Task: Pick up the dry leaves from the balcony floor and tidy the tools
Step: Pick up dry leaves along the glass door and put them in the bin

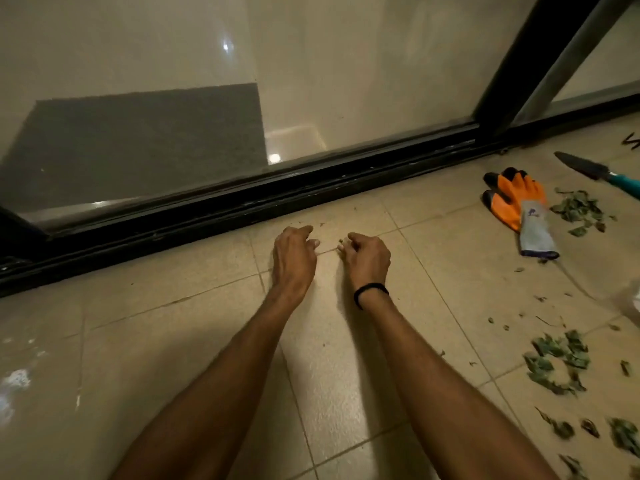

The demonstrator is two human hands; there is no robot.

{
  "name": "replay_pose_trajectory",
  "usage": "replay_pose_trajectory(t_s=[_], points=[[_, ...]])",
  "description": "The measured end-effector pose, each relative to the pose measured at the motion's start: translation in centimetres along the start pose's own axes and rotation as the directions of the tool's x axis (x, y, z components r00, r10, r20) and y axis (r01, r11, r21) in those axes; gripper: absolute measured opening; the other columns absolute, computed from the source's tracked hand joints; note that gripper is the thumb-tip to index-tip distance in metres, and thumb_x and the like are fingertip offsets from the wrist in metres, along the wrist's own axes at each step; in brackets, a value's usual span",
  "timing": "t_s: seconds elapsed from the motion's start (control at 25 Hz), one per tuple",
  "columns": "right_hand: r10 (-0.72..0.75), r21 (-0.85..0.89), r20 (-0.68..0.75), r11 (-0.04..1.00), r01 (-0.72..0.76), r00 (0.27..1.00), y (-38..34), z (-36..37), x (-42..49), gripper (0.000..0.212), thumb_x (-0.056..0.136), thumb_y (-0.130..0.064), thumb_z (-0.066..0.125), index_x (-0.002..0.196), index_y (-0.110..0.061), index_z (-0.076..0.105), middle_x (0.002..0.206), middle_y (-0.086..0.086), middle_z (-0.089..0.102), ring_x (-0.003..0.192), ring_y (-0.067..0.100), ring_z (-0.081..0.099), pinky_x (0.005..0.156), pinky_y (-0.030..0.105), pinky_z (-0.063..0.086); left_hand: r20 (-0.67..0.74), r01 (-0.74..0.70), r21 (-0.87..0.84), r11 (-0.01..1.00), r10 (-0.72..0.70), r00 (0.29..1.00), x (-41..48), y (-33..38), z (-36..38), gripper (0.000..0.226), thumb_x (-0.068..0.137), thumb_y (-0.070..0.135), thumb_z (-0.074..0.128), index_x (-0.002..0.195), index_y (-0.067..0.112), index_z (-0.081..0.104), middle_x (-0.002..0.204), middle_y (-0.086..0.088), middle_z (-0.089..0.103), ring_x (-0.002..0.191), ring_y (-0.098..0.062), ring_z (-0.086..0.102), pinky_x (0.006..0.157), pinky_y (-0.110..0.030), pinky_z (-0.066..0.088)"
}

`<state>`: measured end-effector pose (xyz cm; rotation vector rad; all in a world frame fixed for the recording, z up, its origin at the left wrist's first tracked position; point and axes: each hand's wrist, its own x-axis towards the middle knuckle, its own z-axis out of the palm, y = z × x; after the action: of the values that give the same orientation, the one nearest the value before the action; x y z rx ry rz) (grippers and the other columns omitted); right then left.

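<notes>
Nearest, at the lower right, loose dry leaves (620, 436) lay scattered on the tiled floor (173, 358), with a thicker heap (557, 363) just beyond them. They looked curled, brittle and almost weightless. I judge they would crumble under a hard squeeze, so a loose scoop under a heap, or a light pinch for single bits, would suit them best.

Both forearms reached out over the tiles. The left hand (294, 258) rested fingertips-down, its fingers loosely curled and nothing visible in it. The right hand (367, 258), with a black wristband (371, 292) at its wrist, had thumb and fingers drawn together. It seemed to be pinching a tiny leaf scrap (341, 241) just off the floor.

Farther right lay orange and grey gloves (519, 206), limp and easy to take by the cuff, with another patch of leaves (576, 209) just beside them. Beyond them lay a trowel (595, 169), stiff and best taken by its teal handle, which ran out of view.

No bin or bag showed plainly. A pale see-through thing (635, 299) at the right edge might have been one, but I could not tell, nor what it held.

Farthest ran the black door track (242, 206), and behind the glass lay a grey mat (138, 143).
</notes>
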<state>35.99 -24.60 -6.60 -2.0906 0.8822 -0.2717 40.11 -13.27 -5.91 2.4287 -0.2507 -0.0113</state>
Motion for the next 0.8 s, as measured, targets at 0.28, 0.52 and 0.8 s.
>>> replay_pose_trajectory(t_s=[0.28, 0.52, 0.8], points=[[-0.212, -0.177, -0.055, 0.964, 0.200, 0.976, 1.4, 3.0, 1.7, 0.015, 0.096, -0.018, 0.060, 0.101, -0.012, 0.073, 0.100, 0.007, 0.060, 0.097, 0.021, 0.053, 0.077, 0.027, 0.048, -0.087, -0.066, -0.002, 0.998, 0.065, 0.994, 3.1, -1.3, 4.1, 0.031, 0.099, 0.022, 0.060, 0.129, 0.015, 0.065, 0.110, -0.002, 0.060, 0.103, -0.015, 0.053, 0.081, -0.026, 0.045], [-0.181, -0.004, -0.096, 0.983, 0.182, 0.979, 1.9, 1.9, 1.0, 0.014, 0.098, -0.017, 0.055, 0.094, -0.011, 0.067, 0.095, 0.004, 0.060, 0.090, 0.016, 0.052, 0.076, 0.022, 0.041, -0.145, -0.073, 0.060, 0.996, 0.081, 0.986, 4.0, -0.5, 5.4, 0.017, 0.099, 0.020, 0.060, 0.108, 0.014, 0.073, 0.101, -0.001, 0.061, 0.099, -0.013, 0.050, 0.078, -0.017, 0.029], [-0.066, 0.120, -0.153, 0.989, 0.085, 0.986, 3.3, 0.4, 0.0, 0.012, 0.097, -0.021, 0.058, 0.089, -0.014, 0.064, 0.088, -0.002, 0.065, 0.085, 0.012, 0.057, 0.079, 0.027, 0.047, -0.113, -0.016, 0.135, 0.991, 0.031, 0.993, 4.2, 0.1, 5.9, 0.021, 0.097, 0.004, 0.051, 0.109, 0.014, 0.065, 0.108, -0.005, 0.059, 0.108, -0.018, 0.048, 0.086, -0.027, 0.042]])
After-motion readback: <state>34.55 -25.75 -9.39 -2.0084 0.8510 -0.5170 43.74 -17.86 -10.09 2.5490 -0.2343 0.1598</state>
